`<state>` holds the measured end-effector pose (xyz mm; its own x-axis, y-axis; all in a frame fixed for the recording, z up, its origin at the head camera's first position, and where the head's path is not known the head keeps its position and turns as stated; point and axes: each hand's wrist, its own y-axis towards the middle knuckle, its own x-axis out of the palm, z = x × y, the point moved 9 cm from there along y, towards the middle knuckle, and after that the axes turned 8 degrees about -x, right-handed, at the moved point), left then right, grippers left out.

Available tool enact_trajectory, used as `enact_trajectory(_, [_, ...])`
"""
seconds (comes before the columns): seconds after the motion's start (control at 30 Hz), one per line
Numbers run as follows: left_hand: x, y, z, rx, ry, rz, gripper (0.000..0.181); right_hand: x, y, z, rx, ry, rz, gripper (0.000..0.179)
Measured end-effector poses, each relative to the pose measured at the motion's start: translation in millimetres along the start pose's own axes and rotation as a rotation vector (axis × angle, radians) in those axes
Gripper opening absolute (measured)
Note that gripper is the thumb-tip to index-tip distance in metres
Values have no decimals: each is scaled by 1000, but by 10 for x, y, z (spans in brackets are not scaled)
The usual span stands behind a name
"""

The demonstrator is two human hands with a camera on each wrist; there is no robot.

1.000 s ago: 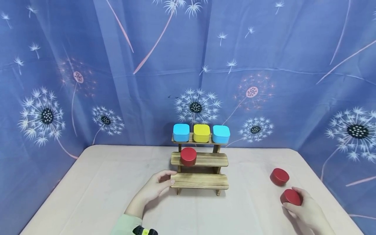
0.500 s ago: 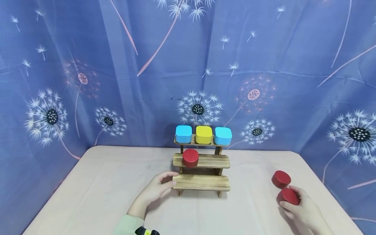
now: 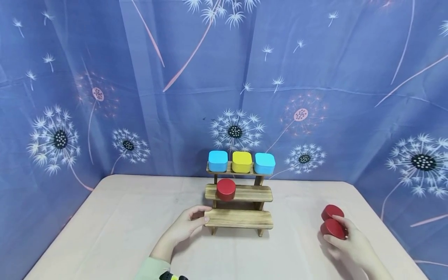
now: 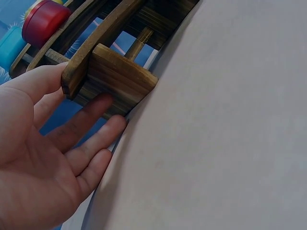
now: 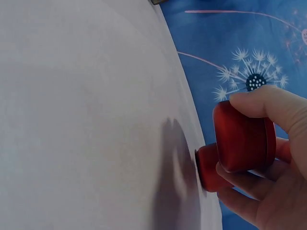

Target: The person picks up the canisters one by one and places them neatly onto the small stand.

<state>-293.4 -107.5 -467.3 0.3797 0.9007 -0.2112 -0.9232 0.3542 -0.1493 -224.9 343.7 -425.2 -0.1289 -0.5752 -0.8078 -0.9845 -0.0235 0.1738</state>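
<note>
A three-tier wooden display stand (image 3: 241, 217) stands in the middle of the table. My left hand (image 3: 189, 223) grips the left end of its lowest shelf between thumb and forefinger; the other fingers extend beside the support in the left wrist view. At the right, my right hand (image 3: 351, 241) holds a round red tin (image 5: 240, 136) by its sides, raised off the table, its shadow apart from it. Behind it a second red tin (image 3: 331, 212) rests on the table, partly covered by the held one. Another red tin (image 3: 226, 189) sits on the middle shelf, left of centre.
On the top shelf stand a blue square tin (image 3: 218, 161), a yellow one (image 3: 242, 162) and another blue one (image 3: 264, 163), side by side. A pale cloth covers the table (image 3: 140, 210). Blue dandelion-print curtain (image 3: 175, 116) hangs around the back and sides.
My right hand has moved left and slightly away from me with the red tin, closer to the tin on the table. The left hand keeps its hold on the stand.
</note>
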Motion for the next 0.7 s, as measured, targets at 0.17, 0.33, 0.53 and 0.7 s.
enact_trajectory(0.17, [-9,-16,21,13,14,8,39,2,48,-70,-31,37,0,71])
enact_trajectory(0.33, [-14,-6,19,15,33,20,38,-19,94,-168,-75,86,23,67])
enact_trajectory(0.53, [-8,0,16,28,41,20,37,-54,134,-300,-158,128,87,64])
enact_trajectory(0.7, [-3,-3,18,25,33,16,38,-71,181,-408,-228,156,116,63])
